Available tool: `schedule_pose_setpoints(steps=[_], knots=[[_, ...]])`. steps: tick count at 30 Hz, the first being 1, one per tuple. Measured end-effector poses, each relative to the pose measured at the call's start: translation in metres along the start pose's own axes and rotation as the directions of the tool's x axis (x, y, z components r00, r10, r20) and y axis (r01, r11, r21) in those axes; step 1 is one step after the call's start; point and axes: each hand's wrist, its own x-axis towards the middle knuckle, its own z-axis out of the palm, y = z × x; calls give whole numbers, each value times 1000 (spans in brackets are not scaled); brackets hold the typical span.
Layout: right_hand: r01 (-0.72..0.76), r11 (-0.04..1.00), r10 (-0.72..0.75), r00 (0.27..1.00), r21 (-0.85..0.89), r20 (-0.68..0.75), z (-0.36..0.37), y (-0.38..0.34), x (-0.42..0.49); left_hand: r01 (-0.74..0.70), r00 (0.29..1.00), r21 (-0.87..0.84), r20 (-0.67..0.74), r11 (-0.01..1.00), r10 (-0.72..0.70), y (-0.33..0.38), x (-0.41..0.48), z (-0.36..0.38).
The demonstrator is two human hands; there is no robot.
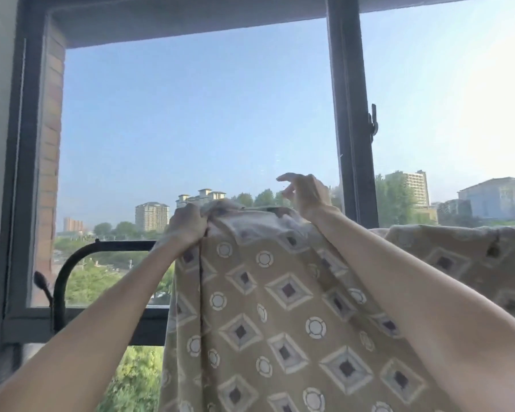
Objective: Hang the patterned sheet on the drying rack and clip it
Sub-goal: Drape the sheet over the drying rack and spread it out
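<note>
The patterned sheet (280,307), tan with diamonds and circles, hangs over the black drying rack (81,257) outside the open window. My left hand (188,224) grips a bunched fold at the sheet's top left edge. My right hand (305,193) is above the sheet's top edge, its fingers loosely curled and holding nothing that I can see. More of the sheet lies draped to the right (458,251). No clip is visible.
A dark window frame post (351,114) with a handle (373,123) stands right of my right hand. A brick wall edge (52,144) is at the left. The rack's curved end bar runs down to the sill (81,322). Buildings and trees lie far beyond.
</note>
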Motion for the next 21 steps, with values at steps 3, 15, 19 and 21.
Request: schedule_pose_setpoints(steps=[3,15,19,21], knots=[[80,995,-84,994,-59,-66,7,-3,3,-1,995,9,95,1000,0,-1,2,0],[222,972,-225,974,83,29,10,-70,-60,9,1000,-169,7,986,-8,-10,-29,-25],[269,962,-272,960,51,59,11,-85,-97,-29,961,-140,-278,990,-11,-17,-43,-22],[316,948,-311,943,-30,117,11,-85,-116,-61,931,-128,-364,990,10,-23,-53,-18]])
